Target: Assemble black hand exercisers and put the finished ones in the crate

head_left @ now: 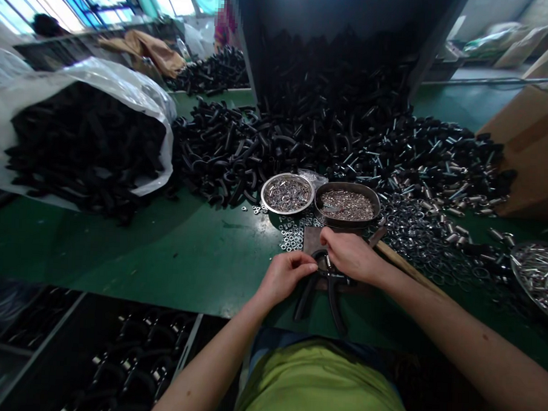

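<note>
A black spring clamp (331, 297) lies on a small metal plate (312, 236) at the front of the bench, its two handles spread towards me. A small coil spring shows between its jaws. My left hand (285, 277) pinches the left jaw between thumb and finger. Over the right jaw, my right hand (350, 255) is closed, its fingers bent in at the clamp's top; that jaw is hidden under the hand. Just beyond the plate are loose nuts (292, 238), a round metal bowl (262, 199) of small rings and an oval tin (346, 222) of small metal parts.
Black plastic clamp parts (226, 143) are heaped across the green bench (163, 249). A white sack (166, 113) of them lies left. Springs and rings (418, 236) spread right, near a cardboard box (530, 150) and metal bowl (516, 276). A drawer (135, 357) holds assembled clamps.
</note>
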The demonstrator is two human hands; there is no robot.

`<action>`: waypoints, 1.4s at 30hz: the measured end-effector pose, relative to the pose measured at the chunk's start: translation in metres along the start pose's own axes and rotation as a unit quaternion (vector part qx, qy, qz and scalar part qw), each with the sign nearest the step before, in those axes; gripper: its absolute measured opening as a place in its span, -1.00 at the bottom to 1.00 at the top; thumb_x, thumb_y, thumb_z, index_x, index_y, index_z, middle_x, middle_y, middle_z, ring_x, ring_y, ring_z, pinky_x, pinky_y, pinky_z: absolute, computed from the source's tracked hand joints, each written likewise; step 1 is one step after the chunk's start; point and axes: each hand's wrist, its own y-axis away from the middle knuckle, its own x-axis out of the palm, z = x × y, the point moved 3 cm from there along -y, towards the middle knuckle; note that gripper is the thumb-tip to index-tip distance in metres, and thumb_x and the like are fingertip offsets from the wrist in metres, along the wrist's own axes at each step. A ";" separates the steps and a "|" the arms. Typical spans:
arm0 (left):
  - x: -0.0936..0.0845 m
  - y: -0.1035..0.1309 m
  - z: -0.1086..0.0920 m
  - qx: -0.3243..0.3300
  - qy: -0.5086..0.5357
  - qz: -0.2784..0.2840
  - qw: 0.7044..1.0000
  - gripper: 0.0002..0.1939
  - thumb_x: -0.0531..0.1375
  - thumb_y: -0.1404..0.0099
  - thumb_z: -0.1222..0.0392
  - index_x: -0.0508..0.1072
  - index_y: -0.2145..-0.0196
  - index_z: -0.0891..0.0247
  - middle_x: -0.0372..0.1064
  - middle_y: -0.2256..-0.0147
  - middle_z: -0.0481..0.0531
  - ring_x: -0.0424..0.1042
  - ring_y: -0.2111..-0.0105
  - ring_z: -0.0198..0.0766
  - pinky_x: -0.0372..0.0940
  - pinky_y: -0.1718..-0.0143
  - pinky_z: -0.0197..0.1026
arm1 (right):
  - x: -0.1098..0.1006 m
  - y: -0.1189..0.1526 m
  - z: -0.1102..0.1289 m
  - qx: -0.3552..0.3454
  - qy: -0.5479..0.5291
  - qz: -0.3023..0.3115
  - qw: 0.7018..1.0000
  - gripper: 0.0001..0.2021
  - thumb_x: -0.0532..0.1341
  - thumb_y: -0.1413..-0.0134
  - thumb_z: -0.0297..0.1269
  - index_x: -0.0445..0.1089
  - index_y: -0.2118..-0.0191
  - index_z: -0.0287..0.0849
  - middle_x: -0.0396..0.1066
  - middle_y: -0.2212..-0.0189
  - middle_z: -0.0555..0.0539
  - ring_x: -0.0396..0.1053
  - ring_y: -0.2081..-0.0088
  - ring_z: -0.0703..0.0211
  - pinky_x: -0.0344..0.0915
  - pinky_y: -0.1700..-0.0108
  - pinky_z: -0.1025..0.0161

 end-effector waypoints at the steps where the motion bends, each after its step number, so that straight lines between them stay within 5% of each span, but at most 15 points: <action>1: 0.001 0.000 -0.004 0.024 -0.040 -0.008 0.999 -0.87 0.23 -0.17 0.17 0.50 0.40 0.28 0.45 0.40 0.00 0.39 0.36 -0.27 0.22 0.29 -0.27 | 0.002 0.001 0.004 -0.014 0.034 0.001 0.999 -0.82 0.05 -0.06 -0.42 0.22 0.17 -0.16 0.42 0.37 -0.10 0.36 0.34 0.10 0.08 0.39 0.26; 6: 0.010 -0.001 -0.016 0.110 -0.189 -0.008 0.976 -0.91 0.22 -0.20 0.22 0.49 0.42 0.26 0.40 0.39 -0.02 0.36 0.32 -0.27 0.20 0.27 -0.27 | -0.001 0.024 -0.001 -0.015 0.094 -0.031 0.995 -0.84 -0.03 -0.23 -0.27 0.26 0.16 -0.07 0.41 0.32 -0.09 0.34 0.25 0.08 0.16 0.35 0.22; 11: 0.018 -0.001 -0.019 0.157 -0.295 -0.004 0.942 -0.91 0.18 -0.24 0.25 0.46 0.41 0.27 0.36 0.38 -0.01 0.34 0.33 -0.28 0.21 0.31 -0.29 | -0.001 0.083 -0.057 0.141 0.191 -0.120 0.964 -0.82 0.07 -0.18 -0.19 0.26 0.21 -0.18 0.35 0.26 -0.17 0.30 0.21 0.01 0.18 0.33 0.18; 15: 0.027 0.005 -0.021 0.254 -0.440 0.002 0.861 -0.87 0.10 -0.30 0.25 0.44 0.35 0.26 0.36 0.34 0.02 0.30 0.32 -0.23 0.22 0.32 -0.23 | 0.015 0.115 -0.093 0.232 0.263 -0.120 0.929 -0.82 0.12 -0.14 -0.19 0.26 0.30 -0.22 0.33 0.37 -0.17 0.31 0.28 -0.01 0.14 0.37 0.17; 19: 0.032 0.014 -0.021 0.290 -0.513 -0.010 0.808 -0.84 0.06 -0.33 0.25 0.43 0.32 0.23 0.35 0.38 -0.01 0.28 0.35 -0.24 0.21 0.36 -0.22 | 0.008 0.116 -0.086 0.240 0.248 -0.152 0.926 -0.79 0.01 -0.22 -0.25 0.30 0.22 -0.25 0.40 0.38 -0.16 0.37 0.33 0.00 0.17 0.39 0.16; 24: 0.032 0.024 -0.022 0.249 -0.530 -0.020 0.810 -0.80 0.02 -0.36 0.17 0.42 0.17 0.19 0.36 0.30 0.01 0.30 0.30 -0.22 0.25 0.38 -0.21 | -0.017 0.104 -0.039 0.128 0.052 -0.252 0.958 -0.64 -0.08 -0.26 -0.27 0.19 -0.12 -0.17 0.44 0.08 -0.14 0.44 0.19 0.09 0.32 0.22 0.20; 27: 0.031 0.030 -0.020 0.226 -0.528 -0.021 0.818 -0.74 0.04 -0.34 0.18 0.35 0.03 0.16 0.36 0.20 0.04 0.32 0.25 -0.20 0.30 0.33 -0.19 | -0.010 0.098 -0.021 0.088 0.022 -0.197 0.976 -0.61 -0.09 -0.27 -0.28 0.20 -0.15 -0.13 0.45 0.11 -0.13 0.45 0.19 0.09 0.36 0.21 0.18; 30: 0.029 0.035 -0.015 0.198 -0.475 -0.017 0.857 -0.67 0.09 -0.31 0.21 0.30 -0.03 0.14 0.33 0.12 0.06 0.34 0.17 -0.21 0.33 0.22 -0.19 | 0.001 0.101 -0.016 0.098 0.025 -0.139 0.985 -0.63 -0.08 -0.26 -0.27 0.25 -0.11 -0.10 0.48 0.19 -0.12 0.47 0.27 0.08 0.38 0.28 0.17; 33: 0.026 0.038 -0.011 0.169 -0.379 -0.041 0.909 -0.65 0.13 -0.27 0.22 0.28 -0.03 0.15 0.31 0.10 0.06 0.35 0.15 -0.22 0.33 0.14 -0.19 | 0.001 0.111 -0.007 0.066 -0.010 -0.185 0.980 -0.61 -0.08 -0.26 -0.29 0.20 -0.15 -0.10 0.46 0.12 -0.14 0.45 0.18 0.10 0.37 0.22 0.19; 36: 0.024 0.040 -0.009 0.134 -0.316 -0.088 0.935 -0.63 0.18 -0.21 0.22 0.28 0.01 0.19 0.26 0.08 0.09 0.35 0.17 -0.21 0.34 0.15 -0.16 | 0.004 0.120 0.004 0.020 0.018 -0.172 0.985 -0.62 -0.04 -0.23 -0.33 0.23 -0.14 -0.09 0.48 0.28 -0.10 0.45 0.32 0.13 0.34 0.34 0.24; 39: 0.025 0.038 -0.009 0.122 -0.340 -0.068 0.930 -0.59 0.16 -0.17 0.31 0.32 0.00 0.15 0.28 0.13 0.07 0.34 0.20 -0.19 0.32 0.18 -0.13 | 0.013 0.126 0.000 0.017 0.061 -0.152 0.986 -0.62 -0.01 -0.22 -0.34 0.25 -0.13 -0.13 0.45 0.34 -0.07 0.43 0.38 0.17 0.29 0.40 0.25; 42: 0.024 0.033 -0.011 0.121 -0.336 -0.034 0.933 -0.57 0.11 -0.20 0.36 0.39 -0.01 0.06 0.33 0.24 0.04 0.34 0.26 -0.22 0.29 0.19 -0.14 | 0.022 0.135 -0.024 0.057 0.109 -0.198 0.973 -0.61 0.00 -0.23 -0.35 0.23 -0.16 -0.13 0.43 0.35 -0.08 0.39 0.36 0.16 0.26 0.34 0.23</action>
